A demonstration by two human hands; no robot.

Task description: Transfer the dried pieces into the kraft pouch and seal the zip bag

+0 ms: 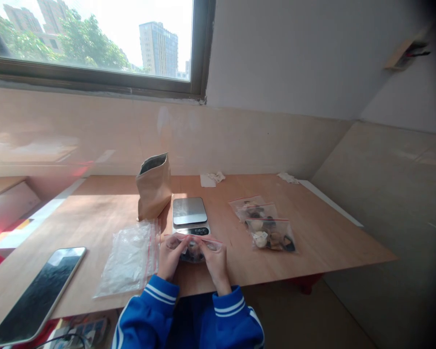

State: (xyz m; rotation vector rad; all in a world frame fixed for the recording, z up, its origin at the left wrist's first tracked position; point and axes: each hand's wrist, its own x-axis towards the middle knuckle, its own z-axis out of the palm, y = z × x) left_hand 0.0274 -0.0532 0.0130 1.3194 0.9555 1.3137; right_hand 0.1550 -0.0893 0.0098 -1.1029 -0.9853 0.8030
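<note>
Blue striped sleeves (145, 310) are framing our left hand (170, 257) and right hand (214, 261), both gripping narrowly, pinching the red-edged seal of a small zip bag (192, 251) against the digital scale's (189, 211) near edge, while filled zip bags (267, 228) are lying rightward on the worktop (94, 218).

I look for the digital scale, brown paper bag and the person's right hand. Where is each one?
Digital scale (189, 211): head view, steel top plate.
Brown paper bag (154, 191): head view, front side.
Right hand (213, 261): head view, back of hand.

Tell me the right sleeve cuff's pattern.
Blue fabric cuff with white stripes, shown in the head view.
</note>
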